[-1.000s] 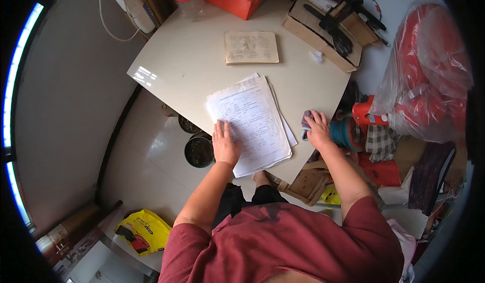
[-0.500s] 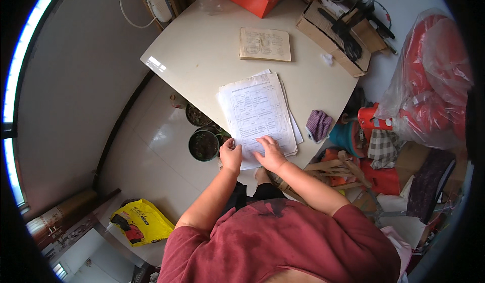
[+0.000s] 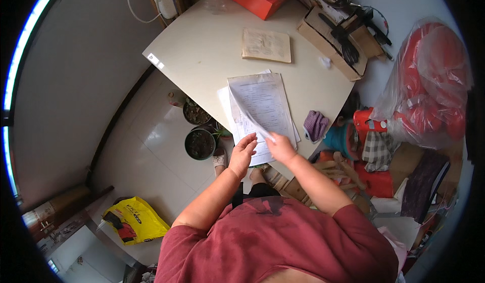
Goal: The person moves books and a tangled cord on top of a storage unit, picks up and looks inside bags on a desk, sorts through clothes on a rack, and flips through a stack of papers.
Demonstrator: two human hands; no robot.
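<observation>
A stack of printed sheets point(image 3: 265, 101) lies at the near edge of the cream table. My right hand point(image 3: 282, 147) pinches the near edge of the top sheet point(image 3: 244, 112), which is lifted along its left side and curls over to the right. Printed pages show below it. My left hand point(image 3: 243, 154) is by the stack's lower left edge, its fingers stretched out and holding nothing. Beyond the stack rests a worn, yellowed book point(image 3: 266, 45).
A crumpled purple cloth point(image 3: 317, 126) is on the table's right edge. Toward the back are a cardboard box point(image 3: 328, 45) with a black cable, a red box point(image 3: 258, 2) and a plastic bottle point(image 3: 214, 0). Potted plants point(image 3: 200, 144) stand on the floor at left, near a yellow bag point(image 3: 136, 220).
My right hand has gone from lying on the stack to gripping the top sheet, turning it up and rightward. My left hand has come off the paper's left edge, slightly to the right.
</observation>
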